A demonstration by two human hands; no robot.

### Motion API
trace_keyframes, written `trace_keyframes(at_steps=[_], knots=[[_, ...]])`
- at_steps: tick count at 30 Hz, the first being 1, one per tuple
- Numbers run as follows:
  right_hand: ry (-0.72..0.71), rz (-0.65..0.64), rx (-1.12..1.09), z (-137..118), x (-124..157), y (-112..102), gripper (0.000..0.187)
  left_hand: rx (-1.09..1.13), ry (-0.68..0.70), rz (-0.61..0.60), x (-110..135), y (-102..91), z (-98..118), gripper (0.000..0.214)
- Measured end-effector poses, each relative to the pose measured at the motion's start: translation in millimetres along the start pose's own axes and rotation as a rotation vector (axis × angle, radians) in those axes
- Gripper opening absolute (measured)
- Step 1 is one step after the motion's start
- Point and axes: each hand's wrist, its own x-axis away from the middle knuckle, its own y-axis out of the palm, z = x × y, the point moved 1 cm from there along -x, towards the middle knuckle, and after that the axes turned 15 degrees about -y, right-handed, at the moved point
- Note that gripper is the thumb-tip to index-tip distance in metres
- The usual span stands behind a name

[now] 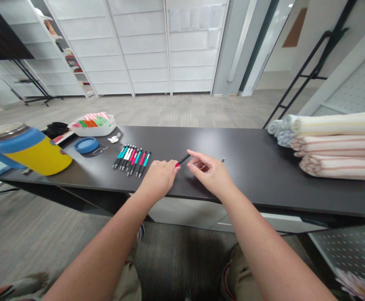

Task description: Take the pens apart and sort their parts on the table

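Observation:
My left hand (159,175) is closed in a pinch on a pen (182,159) with a red barrel and a black grip end, held just above the black table (251,150). My right hand (209,172) is right beside it with fingers curled, its fingertips at the pen's black end. A small silver part (223,159) pokes out past the right hand; what the right fingers hold is hidden. A row of several pens (132,159), teal, white, red and black, lies on the table to the left of my hands.
A yellow and blue jug (28,149) lies at the table's left end. Behind the pens are a blue lid (86,144) and a white tray (93,124) of coloured items. Rolled and folded towels (335,144) are stacked at the right. A dark screen stands on a stand at far left.

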Motion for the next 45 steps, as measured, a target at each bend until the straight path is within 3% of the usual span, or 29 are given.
trace_keyframes(at_steps=[14, 36, 39, 45], knots=[[0.098, -0.121, -0.068, -5.5, -1.6, -0.3, 0.059, 0.019, -0.005, 0.019, 0.4, 0.2, -0.5, 0.03], [0.1, -0.214, -0.094, -4.0, 0.6, -2.1, 0.06, 0.015, -0.028, 0.011, 0.3, 2.0, -2.0, 0.033], [0.07, -0.156, -0.103, -0.6, -0.2, -0.7, 0.053, 0.028, -0.033, 0.003, -1.0, 0.5, -1.4, 0.032], [0.022, 0.129, -0.004, 0.5, -1.2, -3.7, 0.025, 0.075, -0.028, -0.021, -3.8, -4.0, 1.3, 0.028]])
